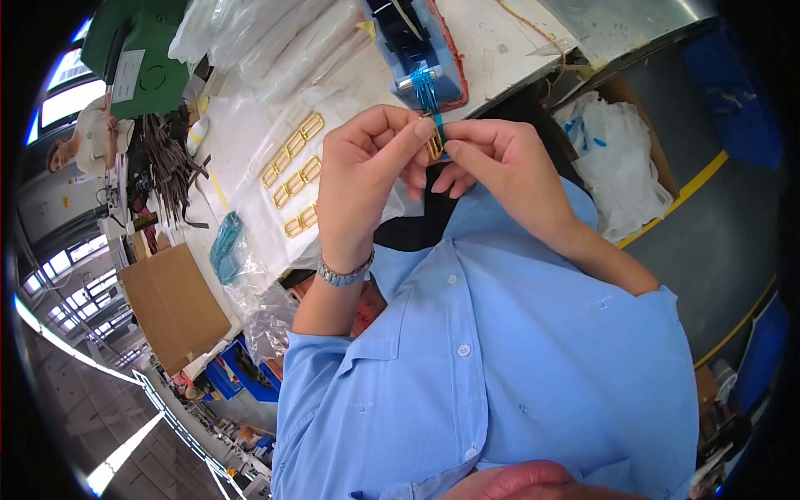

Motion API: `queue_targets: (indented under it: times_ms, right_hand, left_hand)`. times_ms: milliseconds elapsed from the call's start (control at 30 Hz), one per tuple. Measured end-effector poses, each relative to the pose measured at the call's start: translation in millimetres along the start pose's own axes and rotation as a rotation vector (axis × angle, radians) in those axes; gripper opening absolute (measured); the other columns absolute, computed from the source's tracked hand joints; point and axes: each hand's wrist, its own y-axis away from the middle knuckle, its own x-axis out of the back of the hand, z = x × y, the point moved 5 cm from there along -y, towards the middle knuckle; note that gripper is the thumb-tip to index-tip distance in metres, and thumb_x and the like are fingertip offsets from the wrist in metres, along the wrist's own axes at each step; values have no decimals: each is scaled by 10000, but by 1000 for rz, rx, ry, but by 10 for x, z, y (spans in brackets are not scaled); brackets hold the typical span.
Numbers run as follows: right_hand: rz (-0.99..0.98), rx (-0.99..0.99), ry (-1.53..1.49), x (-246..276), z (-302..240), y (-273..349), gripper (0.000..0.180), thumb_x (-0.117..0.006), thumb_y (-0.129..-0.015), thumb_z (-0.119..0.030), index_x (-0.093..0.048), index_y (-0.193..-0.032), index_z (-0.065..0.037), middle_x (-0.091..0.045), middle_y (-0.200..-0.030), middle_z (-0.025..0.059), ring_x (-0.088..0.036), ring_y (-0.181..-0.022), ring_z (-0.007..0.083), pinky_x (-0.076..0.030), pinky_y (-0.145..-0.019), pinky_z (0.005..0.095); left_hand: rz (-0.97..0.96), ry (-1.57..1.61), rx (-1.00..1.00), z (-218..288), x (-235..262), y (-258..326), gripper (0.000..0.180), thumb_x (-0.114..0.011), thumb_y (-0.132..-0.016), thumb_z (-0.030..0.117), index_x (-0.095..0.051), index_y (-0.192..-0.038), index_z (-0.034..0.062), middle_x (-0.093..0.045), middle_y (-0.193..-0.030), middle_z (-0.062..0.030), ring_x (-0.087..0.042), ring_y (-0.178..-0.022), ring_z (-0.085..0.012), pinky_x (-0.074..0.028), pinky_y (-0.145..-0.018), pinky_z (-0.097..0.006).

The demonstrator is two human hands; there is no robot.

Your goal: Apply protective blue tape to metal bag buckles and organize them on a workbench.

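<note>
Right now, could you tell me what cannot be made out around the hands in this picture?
- Head view: most of the gold buckle is covered by the fingers of the left hand and right hand.
- Where the blue tape ends is hidden behind the fingers.
- The tape dispenser is cut off by the top edge.

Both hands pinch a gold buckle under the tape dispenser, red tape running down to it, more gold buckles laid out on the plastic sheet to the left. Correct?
Not quite: the tape is blue, not red. The head view shows both the left hand and right hand pinching the gold buckle just below the blue tape dispenser, with more gold buckles on the plastic sheet to the left.
</note>
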Motion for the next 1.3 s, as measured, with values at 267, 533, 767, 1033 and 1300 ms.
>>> queue_targets:
  times_ms: [267,533,767,1033,1300]
  right_hand:
    - [44,-46,-408,4,158,-26,294,-573,-1110,-145,-659,-1236,106,-763,-1101,166,-790,-999,243,-649,-910,341]
    - [-24,-252,-538,99,252,-73,266,-628,-1082,-142,-674,-1216,83,-769,-1116,188,-788,-991,245,-652,-942,402]
    - [-92,-376,-756,108,406,-128,258,-655,-1074,-190,-706,-1223,14,-781,-1060,111,-768,-879,174,-645,-929,405]
    - [-31,-369,-643,116,307,-74,250,-657,-1061,-190,-725,-1196,9,-785,-1037,106,-762,-875,174,-635,-869,363]
    - [-53,-418,-741,38,187,19,232,-661,-1060,-184,-744,-1178,-2,-790,-1028,74,-757,-889,134,-628,-857,328]
  left_hand:
    - [-40,2,90,-54,33,-130,193,-764,-1003,157,-723,-983,-30,-690,-748,-25,-598,-562,-61,-423,-458,-211]
    - [-50,-19,125,-57,50,-156,188,-768,-1001,164,-721,-977,-17,-679,-747,-3,-544,-546,-28,-346,-454,-189]
    - [-50,-23,111,-86,13,-189,177,-767,-1000,159,-719,-983,-11,-672,-746,7,-534,-548,-22,-332,-459,-183]
    - [-2,-9,43,-227,133,-118,213,-706,-1052,201,-725,-1016,-8,-674,-788,13,-542,-603,-22,-371,-508,-188]
    - [-58,547,268,-607,-127,-113,275,-669,-1069,208,-730,-1237,0,-697,-912,7,-575,-721,-54,-426,-608,-209]
